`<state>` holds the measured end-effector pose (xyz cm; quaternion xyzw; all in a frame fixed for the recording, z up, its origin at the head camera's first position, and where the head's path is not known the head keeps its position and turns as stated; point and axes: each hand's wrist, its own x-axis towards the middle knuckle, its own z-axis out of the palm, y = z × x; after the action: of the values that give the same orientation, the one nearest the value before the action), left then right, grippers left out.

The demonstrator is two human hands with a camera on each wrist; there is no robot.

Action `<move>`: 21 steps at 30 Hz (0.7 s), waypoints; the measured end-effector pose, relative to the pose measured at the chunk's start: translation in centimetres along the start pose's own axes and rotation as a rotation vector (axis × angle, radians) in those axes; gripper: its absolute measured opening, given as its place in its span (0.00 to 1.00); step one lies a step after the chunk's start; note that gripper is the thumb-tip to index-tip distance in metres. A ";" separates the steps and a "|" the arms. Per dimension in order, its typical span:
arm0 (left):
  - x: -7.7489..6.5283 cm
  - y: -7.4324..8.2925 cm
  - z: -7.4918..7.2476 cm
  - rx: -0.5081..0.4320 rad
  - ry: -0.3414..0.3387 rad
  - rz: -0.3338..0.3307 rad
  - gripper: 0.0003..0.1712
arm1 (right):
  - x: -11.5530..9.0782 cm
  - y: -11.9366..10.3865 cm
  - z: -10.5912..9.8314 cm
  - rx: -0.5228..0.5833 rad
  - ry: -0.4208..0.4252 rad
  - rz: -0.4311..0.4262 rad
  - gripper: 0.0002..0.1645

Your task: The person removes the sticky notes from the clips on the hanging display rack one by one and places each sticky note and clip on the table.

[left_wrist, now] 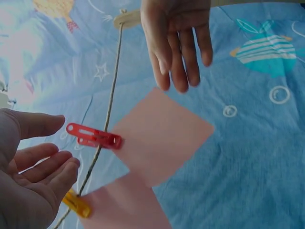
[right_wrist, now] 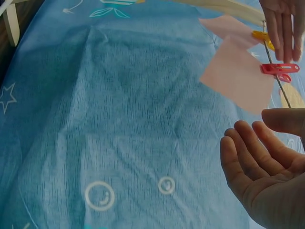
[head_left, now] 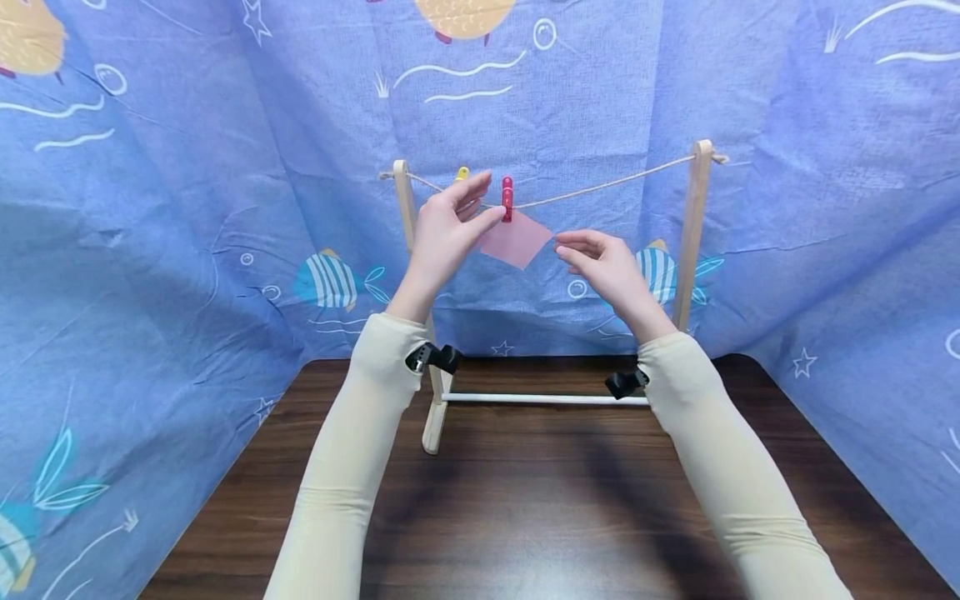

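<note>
A square of pink paper [head_left: 519, 242] hangs from the string [head_left: 607, 184], held by a red clothespin [head_left: 507, 193]. Behind it, a second pink paper [left_wrist: 125, 202] hangs under a yellow clothespin [left_wrist: 77, 204], and the two papers overlap in the left wrist view. My left hand [head_left: 444, 227] is beside the red clothespin, thumb and fingers apart with nothing between them. Near the hanging paper's right corner is my right hand [head_left: 606, 265], its fingers loosely bent and holding nothing. Both palms face inward toward the paper.
The string runs between two wooden posts; the right post [head_left: 693, 233] and left post [head_left: 405, 200] stand on a dark wooden table [head_left: 525, 500]. A white rod [head_left: 540, 399] joins them low down. Blue patterned cloth [head_left: 225, 167] surrounds the back and sides.
</note>
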<state>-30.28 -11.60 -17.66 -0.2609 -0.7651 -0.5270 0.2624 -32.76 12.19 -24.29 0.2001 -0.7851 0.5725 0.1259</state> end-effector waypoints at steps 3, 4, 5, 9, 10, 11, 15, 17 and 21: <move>0.5 0.4 0.5 0.002 -0.012 0.007 0.30 | 0.4 0.1 0.5 0.016 0.000 0.004 0.24; 0.6 0.5 0.7 0.006 -0.017 0.007 0.30 | 0.5 0.1 0.7 0.022 0.001 0.006 0.24; 0.8 0.6 0.8 0.012 -0.022 0.005 0.30 | 0.6 0.1 0.8 0.023 0.000 0.007 0.24; 1.3 0.8 1.4 0.032 -0.042 0.000 0.31 | 0.8 -0.2 1.2 0.032 0.000 0.023 0.24; 1.4 0.9 1.5 0.035 -0.046 -0.004 0.31 | 0.8 -0.2 1.3 0.034 0.000 0.025 0.24; 1.6 0.9 1.6 0.040 -0.048 -0.005 0.31 | 0.9 -0.3 1.4 0.038 0.000 0.027 0.24; 1.8 0.8 1.9 0.051 -0.046 -0.009 0.30 | 1.0 -0.4 1.5 0.054 0.005 0.026 0.24; 1.8 0.8 2.0 0.051 -0.042 -0.008 0.30 | 1.1 -0.4 1.6 0.055 0.008 0.022 0.23; 2.0 0.6 2.1 0.026 -0.046 -0.013 0.30 | 1.2 -0.3 1.6 0.065 0.020 0.013 0.22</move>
<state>-31.53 -9.21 -16.55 -0.2645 -0.7792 -0.5127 0.2448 -33.65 10.38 -24.00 0.1931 -0.7662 0.6004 0.1236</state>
